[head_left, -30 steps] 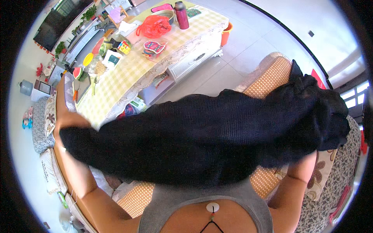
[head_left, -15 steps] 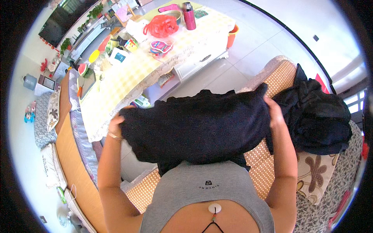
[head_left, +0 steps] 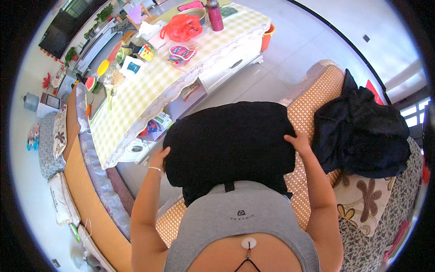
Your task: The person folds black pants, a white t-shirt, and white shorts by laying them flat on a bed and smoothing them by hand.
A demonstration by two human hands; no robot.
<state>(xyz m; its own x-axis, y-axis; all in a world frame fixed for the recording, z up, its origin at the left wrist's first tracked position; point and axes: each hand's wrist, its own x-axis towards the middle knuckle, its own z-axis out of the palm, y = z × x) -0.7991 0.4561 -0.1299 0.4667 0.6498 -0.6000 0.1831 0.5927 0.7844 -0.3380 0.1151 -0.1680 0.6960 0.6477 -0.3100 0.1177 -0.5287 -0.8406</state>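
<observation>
One pale blue water jug (head_left: 31,102) stands at the far left, with a grey speckled cushion (head_left: 47,152) nearer the person and a long tan panel (head_left: 88,190) slanting down toward the lower edge. To the right of these is the table, its checked tablecloth (head_left: 131,120) bearing a watermelon slice (head_left: 90,83) and a yellow lid (head_left: 103,68) at the left, then a red plastic bag (head_left: 181,28) and, at the right, a magenta flask (head_left: 215,17). Below the table's near edge comes the left hand (head_left: 158,157), with a pale bracelet (head_left: 156,169) at its wrist; it is clamped on the left edge of a black cloth (head_left: 229,143), the thumb in sight and the fingers mostly hidden. The cloth is in front of the person's body, close above the lap, a broad block with its long axis running crosswise from hand to hand, the right end slightly higher in view than the left. Its ends point left and right, and its upper edge faces the table. At the right end the right hand (head_left: 299,143) is clamped on the edge too, thumb on the near face. Beside that hand lies the woven seat (head_left: 315,102), then a crumpled black heap (head_left: 362,131), well clear of the held cloth, and below it a flowered cushion (head_left: 369,201).
</observation>
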